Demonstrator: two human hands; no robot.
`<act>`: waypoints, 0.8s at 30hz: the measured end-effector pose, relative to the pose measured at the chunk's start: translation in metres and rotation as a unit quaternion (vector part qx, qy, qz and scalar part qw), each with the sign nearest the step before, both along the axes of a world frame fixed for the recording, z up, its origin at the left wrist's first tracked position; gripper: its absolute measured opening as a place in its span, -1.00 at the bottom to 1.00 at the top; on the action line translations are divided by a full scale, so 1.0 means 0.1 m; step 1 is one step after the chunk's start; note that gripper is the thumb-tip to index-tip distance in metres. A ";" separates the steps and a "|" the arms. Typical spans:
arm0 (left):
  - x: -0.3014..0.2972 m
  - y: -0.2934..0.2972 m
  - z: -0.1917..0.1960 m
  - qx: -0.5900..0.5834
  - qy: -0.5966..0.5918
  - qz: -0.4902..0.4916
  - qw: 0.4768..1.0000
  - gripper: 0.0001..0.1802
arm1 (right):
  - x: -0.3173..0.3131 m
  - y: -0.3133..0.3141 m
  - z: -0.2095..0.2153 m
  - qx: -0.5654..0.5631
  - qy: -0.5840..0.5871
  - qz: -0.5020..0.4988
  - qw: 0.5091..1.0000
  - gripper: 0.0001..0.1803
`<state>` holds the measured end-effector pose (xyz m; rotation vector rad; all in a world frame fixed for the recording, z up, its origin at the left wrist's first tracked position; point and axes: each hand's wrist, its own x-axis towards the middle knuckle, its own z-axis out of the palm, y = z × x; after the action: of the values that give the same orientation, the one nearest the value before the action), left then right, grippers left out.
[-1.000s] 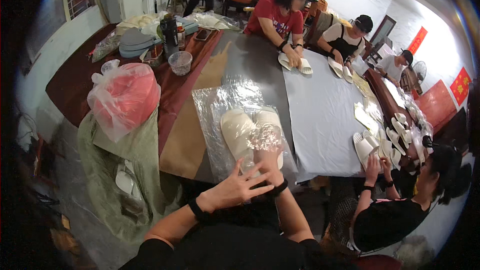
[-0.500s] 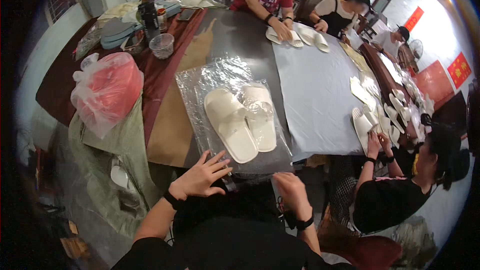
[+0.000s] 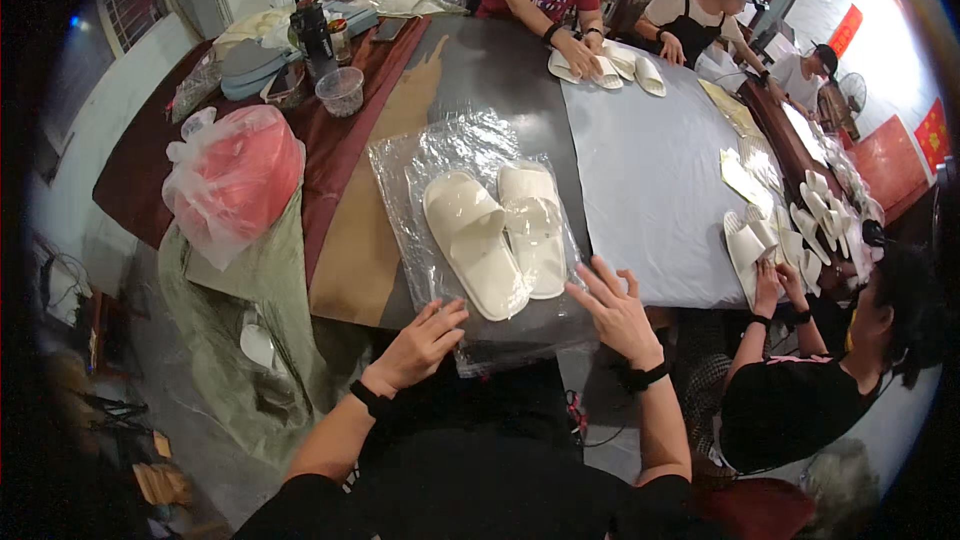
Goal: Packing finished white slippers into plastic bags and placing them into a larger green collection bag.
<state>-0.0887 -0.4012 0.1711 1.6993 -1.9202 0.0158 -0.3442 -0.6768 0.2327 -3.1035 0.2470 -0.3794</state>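
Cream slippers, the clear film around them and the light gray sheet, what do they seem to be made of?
Cream slippers: probably foam or molded plastic, smooth, with thick, one-color soles and straps.
Clear film: thin, glossy plastic by its crinkles and bright glints.
Light gray sheet: smooth, faint sheen, soft creases; plastic or coated cloth, I can't tell which.

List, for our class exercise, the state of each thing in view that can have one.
White slippers: side by side, soles down
Clear plastic bag: wrinkled, spread out
Left hand: at the bag's near edge, grip unclear
Right hand: open, fingers spread
Translucent bag: gathered at the top
Clear tub: upright, lid off
Black bottle: upright
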 end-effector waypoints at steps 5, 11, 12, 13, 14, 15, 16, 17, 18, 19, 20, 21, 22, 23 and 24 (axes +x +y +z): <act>0.14 0.13 -0.06 -0.027 0.070 -0.013 0.997 -0.75 | -0.19 -0.09 -0.35 0.080 0.026 0.043 0.996 -0.24; 0.11 0.17 -0.01 -0.002 0.057 0.000 0.998 -0.72 | -0.21 0.19 -0.15 0.157 0.031 0.012 0.987 -0.16; 0.11 0.16 0.00 -0.004 0.044 0.004 0.999 -0.72 | -0.22 0.21 -0.13 0.140 0.051 0.007 0.989 -0.17; 0.12 0.15 -0.01 -0.002 0.043 0.001 0.999 -0.72 | -0.23 0.22 -0.16 0.142 0.050 0.004 0.989 -0.17; 0.14 0.14 -0.03 -0.011 0.065 0.001 0.998 -0.71 | -0.25 0.22 -0.21 0.128 0.051 0.005 0.990 -0.20; 0.14 0.13 -0.03 -0.020 0.087 0.002 0.996 -0.71 | -0.25 0.21 -0.25 0.114 0.052 0.006 0.992 -0.24; 0.15 0.12 -0.02 -0.019 0.087 0.002 0.996 -0.71 | -0.25 0.21 -0.27 0.115 0.052 0.006 0.992 -0.24; 0.16 0.12 0.00 -0.027 0.128 0.004 0.991 -0.74 | -0.25 0.21 -0.29 0.119 0.030 0.011 0.992 -0.31; 0.16 0.10 0.02 -0.036 0.170 0.007 0.985 -0.76 | -0.23 0.21 -0.29 0.123 0.009 0.016 0.992 -0.39; 0.16 0.09 0.04 -0.035 0.170 0.008 0.985 -0.76 | -0.21 0.21 -0.29 0.124 0.009 0.018 0.992 -0.39; 0.17 0.08 0.06 -0.042 0.204 0.021 0.978 -0.81 | -0.17 0.20 -0.29 0.154 -0.019 0.025 0.988 -0.51; 0.16 0.07 0.08 -0.049 0.237 0.032 0.970 -0.85 | -0.14 0.20 -0.27 0.182 -0.049 0.031 0.982 -0.63; 0.15 0.05 0.05 -0.048 0.237 0.032 0.970 -0.85 | -0.11 0.18 -0.32 0.182 -0.049 0.031 0.982 -0.63; 0.13 0.03 0.00 -0.075 0.261 0.065 0.960 -0.87 | -0.06 0.14 -0.43 0.232 -0.096 0.019 0.968 -0.74; 0.11 0.01 0.00 -0.101 0.284 0.098 0.948 -0.87 | -0.01 0.12 -0.48 0.280 -0.142 0.006 0.949 -0.85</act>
<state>-0.0774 -0.4007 0.1706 1.5375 -1.2771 -0.1783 -0.3454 -0.6649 0.1846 -2.4578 0.2719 -0.6209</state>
